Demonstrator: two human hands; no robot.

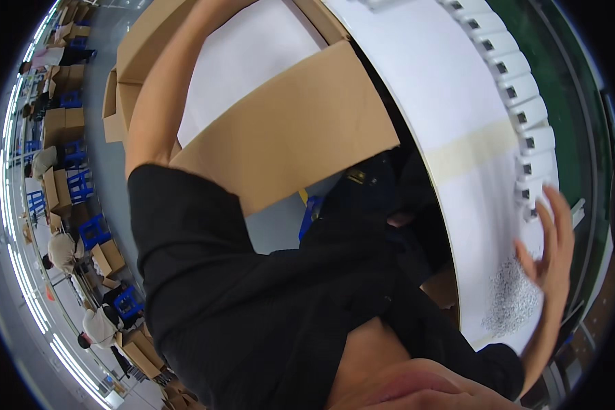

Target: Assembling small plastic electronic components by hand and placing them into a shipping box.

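Observation:
My right hand point(552, 249) is over the white worktop point(458, 123), its fingers curved and spread apart, with nothing visible between them. Its fingertips are beside the near end of a row of white plastic housings point(534, 140), each with a small dark square part. Just below the thumb lies a loose pile of small silvery metal pieces point(509, 301), too small to tell their kind. My left arm point(164, 96) reaches over an open cardboard box point(294, 123) with a white sheet or lining point(249, 61) inside. The left hand is past the top edge of the picture.
A green belt-like surface point(581, 137) runs along the worktop's far side. Pale tape point(471, 150) crosses the worktop. On the left, across a grey floor point(109, 41), people sit at benches among cardboard boxes point(65, 126) and blue stools point(94, 231).

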